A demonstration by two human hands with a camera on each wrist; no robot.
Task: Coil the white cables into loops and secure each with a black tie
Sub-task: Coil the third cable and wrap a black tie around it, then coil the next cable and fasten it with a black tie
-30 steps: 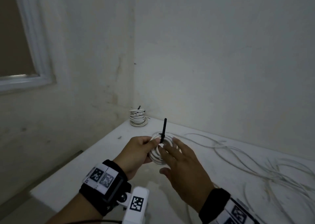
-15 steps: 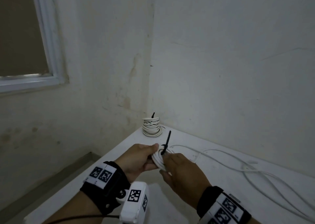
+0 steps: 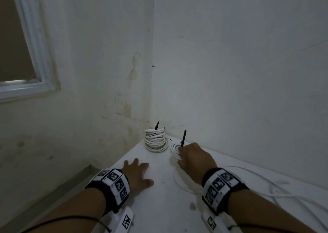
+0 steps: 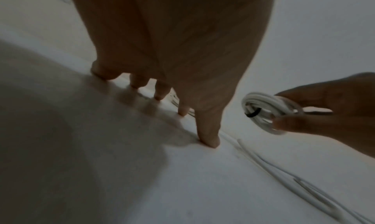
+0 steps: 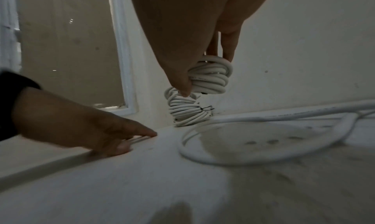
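My right hand (image 3: 193, 154) grips a small coil of white cable (image 3: 174, 151) bound by a black tie (image 3: 183, 137) whose tail sticks up. The same coil (image 5: 211, 78) hangs above the table in the right wrist view, pinched between thumb and fingers, and shows in the left wrist view as a coil (image 4: 263, 110) with the tie's loop. A stack of tied coils (image 3: 155, 140) stands in the table's far corner, just left of the held one. My left hand (image 3: 136, 172) lies flat on the white table (image 3: 159, 206), fingers spread, holding nothing.
Loose white cable (image 3: 276, 193) trails across the table's right side, with one loop (image 5: 253, 140) lying under my right hand. Two walls meet behind the stack. The table's left edge (image 3: 113, 163) drops to the floor, and a window (image 3: 19, 42) is at the left.
My left hand has let go of the coil and dropped flat onto the table. My right hand alone has carried the tied coil forward toward the corner stack.
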